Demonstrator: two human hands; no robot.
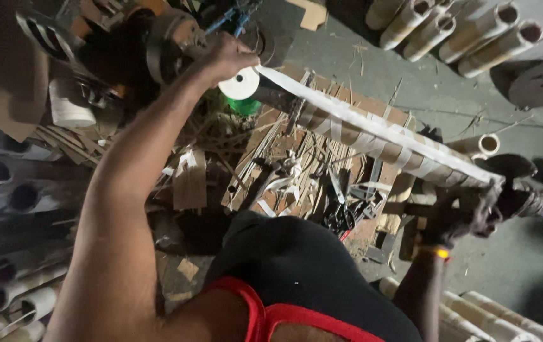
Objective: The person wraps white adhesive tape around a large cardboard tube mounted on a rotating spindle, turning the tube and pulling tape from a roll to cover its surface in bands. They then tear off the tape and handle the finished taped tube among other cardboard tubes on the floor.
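On the floor: bare concrete floor [448, 95], with loose cardboard tubes [461, 25] lying at the top right and more at the lower corners.
Work pile: a heap of wood strips and paper scraps [284, 171] lies under the hands, beside the person's dark knee.
Long tube: the cardboard tube [372, 142] lies almost level, from upper left to lower right, between both hands; it seems supported at both ends so the strip can lie flat on it.
White strip: the paper strip [372, 123] runs along the top of the tube, stretched tight.
Roll: the white tape roll [239, 83] is at the upper end, just under the left hand.
Left hand: the left hand [227, 56], arm fully stretched out, is closed over the roll.
Right hand: the right hand [464, 215], wrist bent, grips the lower tube end; it is blurred.
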